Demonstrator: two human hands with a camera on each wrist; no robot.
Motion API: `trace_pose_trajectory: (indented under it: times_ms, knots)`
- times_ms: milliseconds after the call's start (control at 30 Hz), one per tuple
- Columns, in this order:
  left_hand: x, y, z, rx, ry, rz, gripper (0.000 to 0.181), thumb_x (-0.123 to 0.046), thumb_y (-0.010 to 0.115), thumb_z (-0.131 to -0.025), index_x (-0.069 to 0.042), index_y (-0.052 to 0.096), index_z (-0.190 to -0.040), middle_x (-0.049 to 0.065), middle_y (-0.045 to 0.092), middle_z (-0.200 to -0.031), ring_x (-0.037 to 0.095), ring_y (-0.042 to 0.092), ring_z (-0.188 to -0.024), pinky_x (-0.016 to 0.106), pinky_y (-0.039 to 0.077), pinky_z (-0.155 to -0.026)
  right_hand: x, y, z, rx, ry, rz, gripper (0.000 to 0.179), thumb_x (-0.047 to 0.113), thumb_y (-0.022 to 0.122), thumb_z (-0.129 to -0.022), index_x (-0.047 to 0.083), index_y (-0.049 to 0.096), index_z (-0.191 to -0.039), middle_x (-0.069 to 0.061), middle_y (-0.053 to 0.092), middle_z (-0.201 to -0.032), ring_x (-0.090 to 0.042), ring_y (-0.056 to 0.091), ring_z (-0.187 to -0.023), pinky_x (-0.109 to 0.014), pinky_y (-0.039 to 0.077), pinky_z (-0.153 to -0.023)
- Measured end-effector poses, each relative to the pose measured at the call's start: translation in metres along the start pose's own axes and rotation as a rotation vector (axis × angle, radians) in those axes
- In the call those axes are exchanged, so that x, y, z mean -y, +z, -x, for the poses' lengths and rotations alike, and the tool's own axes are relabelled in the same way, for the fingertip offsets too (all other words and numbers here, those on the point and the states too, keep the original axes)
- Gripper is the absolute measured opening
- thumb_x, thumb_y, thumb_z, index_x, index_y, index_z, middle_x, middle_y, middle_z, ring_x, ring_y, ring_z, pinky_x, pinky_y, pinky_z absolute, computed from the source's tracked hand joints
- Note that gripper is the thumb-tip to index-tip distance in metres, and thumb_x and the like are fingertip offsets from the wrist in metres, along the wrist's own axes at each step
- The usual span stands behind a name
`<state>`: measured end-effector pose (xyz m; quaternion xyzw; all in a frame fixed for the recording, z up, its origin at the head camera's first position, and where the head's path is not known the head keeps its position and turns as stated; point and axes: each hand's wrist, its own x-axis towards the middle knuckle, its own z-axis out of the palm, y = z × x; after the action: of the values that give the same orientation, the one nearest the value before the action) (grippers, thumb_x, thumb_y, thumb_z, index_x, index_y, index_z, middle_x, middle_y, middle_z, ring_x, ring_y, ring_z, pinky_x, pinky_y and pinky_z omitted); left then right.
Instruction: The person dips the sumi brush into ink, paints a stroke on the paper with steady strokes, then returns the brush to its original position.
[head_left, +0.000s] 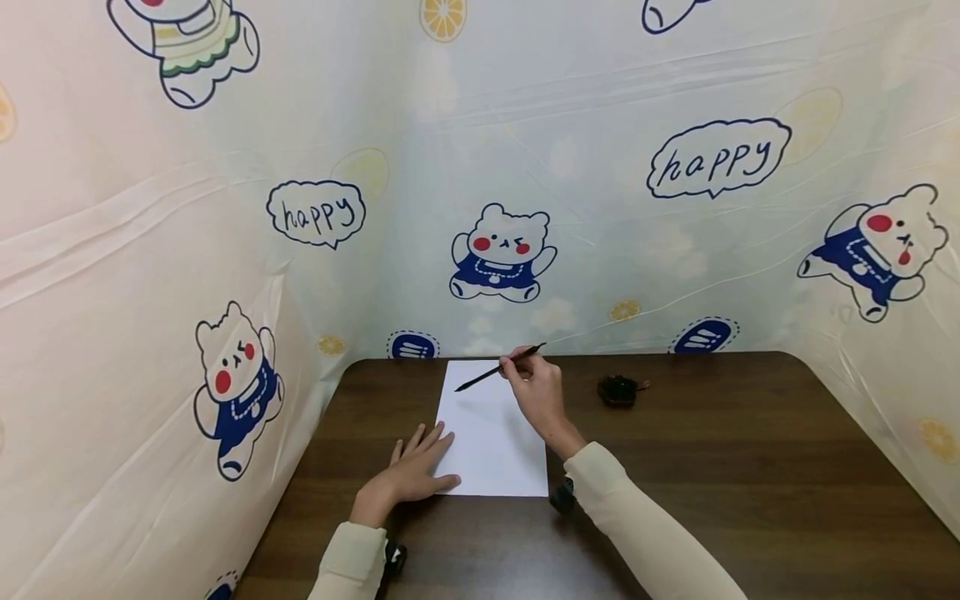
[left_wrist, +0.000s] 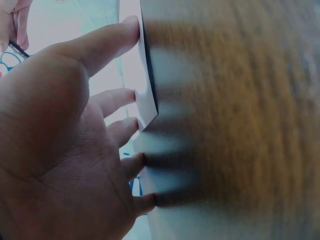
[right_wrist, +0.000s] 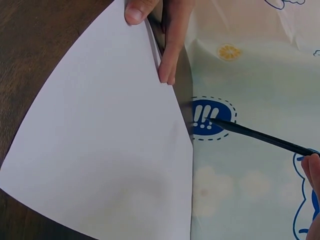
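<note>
A white sheet of paper (head_left: 487,442) lies on the dark wooden table, with no marks visible on it. My left hand (head_left: 412,471) rests at its lower left edge with spread fingers. In the left wrist view the thumb (left_wrist: 112,47) and some fingertips touch the sheet, while others reach the table beside it. Above the upper right part of the paper, my right hand (head_left: 536,387) pinches a thin black pen-like stick (head_left: 480,380). Its pointed end slants down to the left, apart from the sheet as far as the right wrist view shows.
A small dark object (head_left: 618,390), too small to identify, sits right of the paper with a brownish bit sticking out. The table (head_left: 712,467) reaches back to a printed cloth (head_left: 585,175) that hangs behind and along both sides.
</note>
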<state>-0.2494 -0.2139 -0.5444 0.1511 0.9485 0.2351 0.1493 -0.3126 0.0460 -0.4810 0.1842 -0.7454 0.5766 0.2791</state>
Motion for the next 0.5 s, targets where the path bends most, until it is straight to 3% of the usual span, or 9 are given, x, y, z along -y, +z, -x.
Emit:
trace_pose_trajectory:
  times_ms: [267, 500]
  knots:
    - [-0.004, -0.002, 0.002, -0.012, -0.006, -0.001, 0.092, -0.062, 0.072, -0.092, -0.017, 0.040, -0.166, 0.015, 0.020, -0.179, 0.050, 0.003, -0.164, 0.082, -0.004, -0.122, -0.004, 0.010, 0.003, -0.013, 0.011, 0.005, 0.008, 0.010, 0.073, -0.102, 0.002, 0.071, -0.103, -0.013, 0.081, -0.093, -0.022, 0.081, -0.081, -0.022, 0.064, -0.072]
    - [0.005, 0.005, -0.003, -0.022, 0.004, -0.007, 0.094, -0.068, 0.070, -0.092, -0.021, 0.039, -0.167, 0.013, 0.018, -0.180, 0.049, 0.001, -0.165, 0.083, -0.005, -0.121, -0.010, 0.017, 0.005, -0.023, 0.009, 0.019, 0.008, 0.009, 0.074, -0.101, 0.001, 0.071, -0.102, -0.014, 0.081, -0.091, -0.024, 0.081, -0.080, -0.021, 0.064, -0.071]
